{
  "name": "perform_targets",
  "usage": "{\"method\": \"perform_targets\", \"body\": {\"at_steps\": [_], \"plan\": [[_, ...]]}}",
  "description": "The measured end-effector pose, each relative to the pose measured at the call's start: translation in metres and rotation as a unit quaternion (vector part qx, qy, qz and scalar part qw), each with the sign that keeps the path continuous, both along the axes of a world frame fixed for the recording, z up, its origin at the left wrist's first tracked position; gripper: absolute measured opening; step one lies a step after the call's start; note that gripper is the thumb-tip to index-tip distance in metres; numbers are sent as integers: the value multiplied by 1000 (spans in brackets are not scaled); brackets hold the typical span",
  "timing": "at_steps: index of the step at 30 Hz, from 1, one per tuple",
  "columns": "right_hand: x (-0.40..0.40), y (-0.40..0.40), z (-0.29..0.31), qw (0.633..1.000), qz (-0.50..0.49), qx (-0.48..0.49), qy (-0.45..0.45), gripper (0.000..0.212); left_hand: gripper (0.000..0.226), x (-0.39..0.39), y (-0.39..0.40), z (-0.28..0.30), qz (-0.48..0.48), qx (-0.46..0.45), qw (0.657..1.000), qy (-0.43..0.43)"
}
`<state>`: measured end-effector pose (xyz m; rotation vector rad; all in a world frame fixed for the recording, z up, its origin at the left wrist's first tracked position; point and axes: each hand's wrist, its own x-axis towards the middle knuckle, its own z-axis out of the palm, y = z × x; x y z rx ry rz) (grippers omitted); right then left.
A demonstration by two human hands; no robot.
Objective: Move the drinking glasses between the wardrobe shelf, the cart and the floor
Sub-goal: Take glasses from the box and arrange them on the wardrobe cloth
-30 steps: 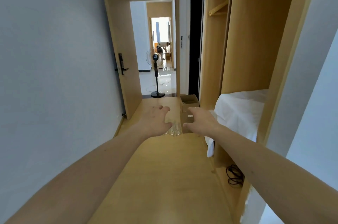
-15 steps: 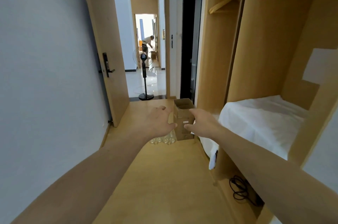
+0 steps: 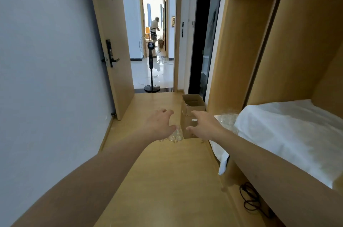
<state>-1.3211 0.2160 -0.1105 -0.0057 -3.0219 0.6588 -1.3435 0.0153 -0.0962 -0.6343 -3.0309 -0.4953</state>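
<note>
Closer now than half a second back, both arms are stretched out toward the cardboard box (image 3: pixel 192 115) on the wooden floor (image 3: pixel 167 180). Left hand (image 3: pixel 160 126) hovers with fingers spread and loosely curled, gripping nothing, right over a cluster of clear drinking glasses (image 3: pixel 175 135) standing on the floor just left of the box. Right hand (image 3: pixel 205 124) is spread too, fingers apart, in front of the box's near face; whether it touches, I cannot tell. More glassware (image 3: pixel 229 118) sits on the wardrobe shelf, beside the white cloth (image 3: pixel 289 134). Down the hall, a pedestal fan (image 3: pixel 150 63) stands in the open doorway.
</note>
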Motion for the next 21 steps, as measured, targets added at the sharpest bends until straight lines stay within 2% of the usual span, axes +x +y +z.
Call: {"method": "perform_targets", "body": {"at_steps": [2,7,15,21], "plan": [[-24,4,0,1000,12,0,4,77,64,-20,2,-1,6,-7,1000,-3],[-99,25,1,999,35,-20,19,75,65,-85,20,2,29,-22,999,7],[-202,83,18,999,36,-32,24,81,66,-178,90,19,36,-49,998,18],[-244,117,8,997,31,-72,10,79,67,-220,129,15,20,-68,997,18]]}}
